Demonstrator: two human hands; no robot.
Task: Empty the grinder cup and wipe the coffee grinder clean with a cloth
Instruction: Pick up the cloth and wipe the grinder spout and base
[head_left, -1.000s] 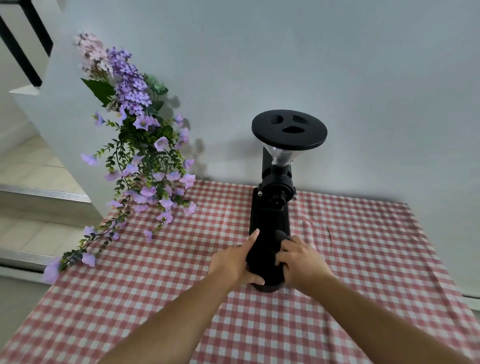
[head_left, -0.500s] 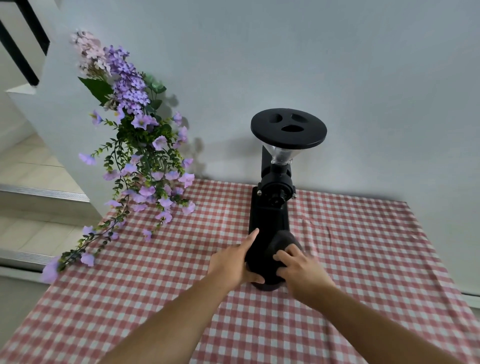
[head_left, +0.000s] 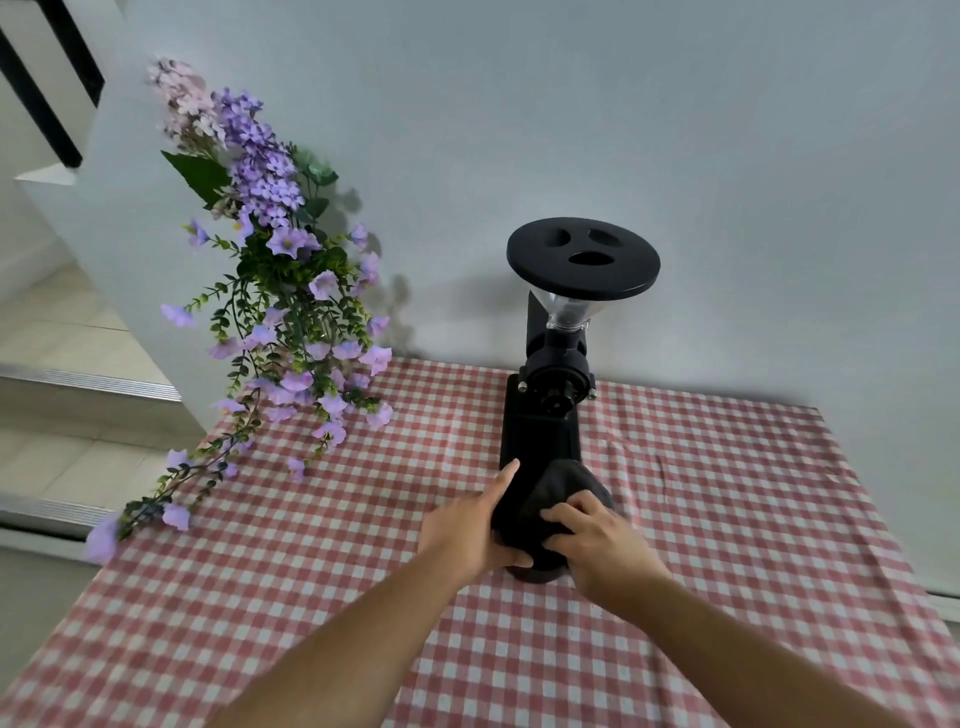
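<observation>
A black coffee grinder (head_left: 540, 426) stands on the checked tablecloth, with a clear hopper and a round black lid (head_left: 583, 258) on top. At its base sits the black grinder cup (head_left: 563, 488), tilted and sticking out to the right of the body. My left hand (head_left: 467, 525) braces the grinder's lower left side, index finger stretched up along it and thumb across the front. My right hand (head_left: 597, 540) grips the cup from the front right. No cloth for wiping is in view.
A red-and-white checked tablecloth (head_left: 727, 519) covers the table, which stands against a pale wall. A spray of purple artificial flowers (head_left: 291, 322) hangs over the table's far left corner. Tiled steps (head_left: 62, 395) lie to the left.
My right hand has drawn the cup out from the front of the grinder base toward the right, so more of it shows. My left hand has stayed on the grinder.
</observation>
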